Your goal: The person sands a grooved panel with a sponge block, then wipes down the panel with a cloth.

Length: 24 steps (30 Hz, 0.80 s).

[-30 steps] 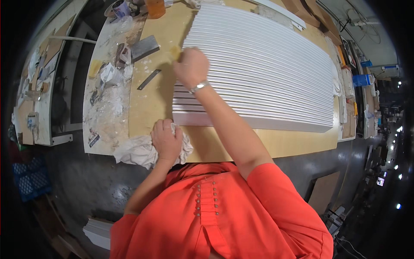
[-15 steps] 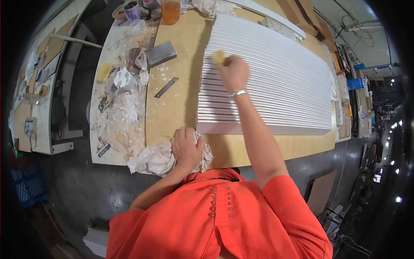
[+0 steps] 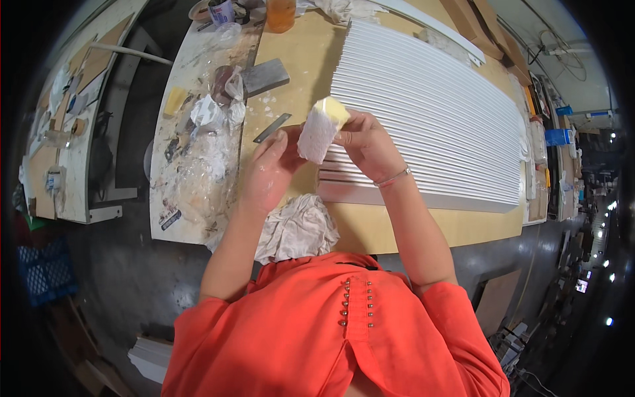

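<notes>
A block-shaped sponge [image 3: 317, 137], yellow at one end with a pale whitish-pink face, is held up above the table. My right hand [image 3: 370, 147] grips its right side between thumb and fingers. At its left edge is my left hand [image 3: 270, 171], thumb apart and fingers reaching to the sponge; whether they touch it is hard to tell. Behind and to the right lies a stack of long white strips [image 3: 423, 112], forming a ridged surface. A crumpled white cloth [image 3: 301, 228] rests at the table's near edge, below my left hand.
On the wooden table [image 3: 423, 228] lie a grey block [image 3: 266, 77] and a flat metal blade [image 3: 272, 128]. Crumpled plastic sheeting [image 3: 206, 178] covers much of the left side. A container of orange liquid [image 3: 281, 16] and a can [image 3: 221, 12] stand at the far left.
My right hand has lifted the sponge off the white strips and brought it left and nearer. My left hand has left the cloth and risen beside the sponge. The view has shifted slightly.
</notes>
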Motion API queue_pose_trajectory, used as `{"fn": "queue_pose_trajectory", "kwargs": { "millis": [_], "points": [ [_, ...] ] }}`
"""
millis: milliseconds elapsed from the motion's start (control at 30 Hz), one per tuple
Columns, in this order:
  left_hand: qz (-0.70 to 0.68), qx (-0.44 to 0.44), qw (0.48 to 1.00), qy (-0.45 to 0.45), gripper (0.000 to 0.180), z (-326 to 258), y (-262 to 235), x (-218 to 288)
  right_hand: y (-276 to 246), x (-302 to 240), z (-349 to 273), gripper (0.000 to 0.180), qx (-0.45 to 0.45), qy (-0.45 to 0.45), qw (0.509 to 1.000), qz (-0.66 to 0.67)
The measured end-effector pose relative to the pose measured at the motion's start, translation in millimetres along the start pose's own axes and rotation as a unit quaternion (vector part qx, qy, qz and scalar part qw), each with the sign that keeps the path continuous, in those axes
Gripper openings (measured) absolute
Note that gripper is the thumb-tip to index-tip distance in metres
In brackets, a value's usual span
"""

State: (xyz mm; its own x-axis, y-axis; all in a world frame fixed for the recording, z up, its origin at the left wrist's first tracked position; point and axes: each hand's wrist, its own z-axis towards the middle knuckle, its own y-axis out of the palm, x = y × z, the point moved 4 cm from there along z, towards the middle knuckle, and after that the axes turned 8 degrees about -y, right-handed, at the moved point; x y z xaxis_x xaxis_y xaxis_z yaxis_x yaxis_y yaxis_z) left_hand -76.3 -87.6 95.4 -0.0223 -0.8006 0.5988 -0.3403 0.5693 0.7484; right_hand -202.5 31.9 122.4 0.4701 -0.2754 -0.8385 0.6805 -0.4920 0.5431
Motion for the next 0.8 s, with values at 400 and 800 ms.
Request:
{"fn": "queue_pose_trajectory", "kwargs": {
  "millis": [400,800],
  "points": [
    [-0.053,-0.108,0.99,-0.068,0.064,-20.3,-36.1,-13.0,27.9,14.5,-8.3,0.04,-0.109,0.063,0.989,-0.073],
    [-0.095,0.01,0.985,0.145,0.055,-33.3,-87.7,46.3,75.0,132.9,-110.2,0.026,-0.312,-0.302,0.618,-0.655]
  ]
}}
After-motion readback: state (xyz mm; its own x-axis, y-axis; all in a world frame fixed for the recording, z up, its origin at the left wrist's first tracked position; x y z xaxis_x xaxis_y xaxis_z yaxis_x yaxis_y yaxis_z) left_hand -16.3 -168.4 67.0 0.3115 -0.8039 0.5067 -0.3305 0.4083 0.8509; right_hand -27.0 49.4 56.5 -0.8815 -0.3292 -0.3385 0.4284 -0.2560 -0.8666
